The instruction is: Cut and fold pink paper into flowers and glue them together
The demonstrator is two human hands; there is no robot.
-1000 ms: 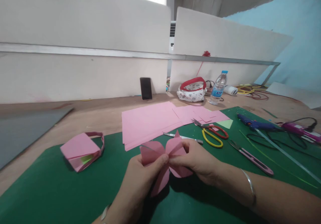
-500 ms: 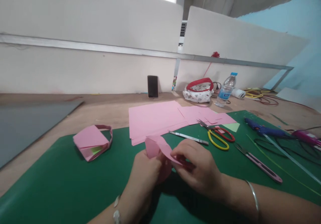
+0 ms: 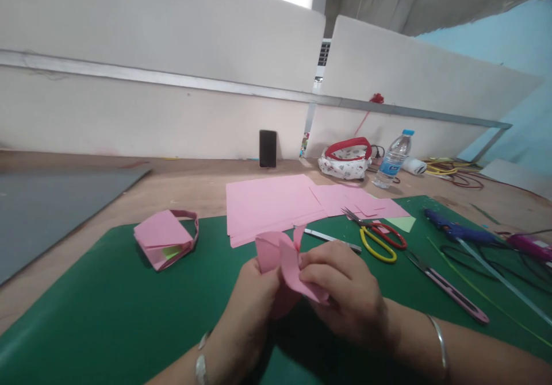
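A curled piece of pink paper (image 3: 291,265) is held between both hands above the green cutting mat (image 3: 172,316). My left hand (image 3: 254,299) is closed round its left and lower side. On the right side, my right hand (image 3: 345,281) pinches an edge of it, with the thumb partly hidden. One narrow flap of the paper sticks up between the hands. Left of them on the mat rests a folded pink paper piece (image 3: 164,237) with a looped strip and a bit of green inside. Tweezers (image 3: 332,238) lie just beyond my right hand.
Pink sheets (image 3: 271,204) lie behind the hands. Scissors (image 3: 379,240), a craft knife (image 3: 452,293) and a blue glue gun (image 3: 461,230) with cords are to the right. At the back stand a phone (image 3: 268,148), a pouch (image 3: 345,166) and a water bottle (image 3: 391,161).
The pink paper has turned in my hands, and a narrow flap now points upward. My right fingers have shifted their pinch on its edge. The view has swung slightly left.
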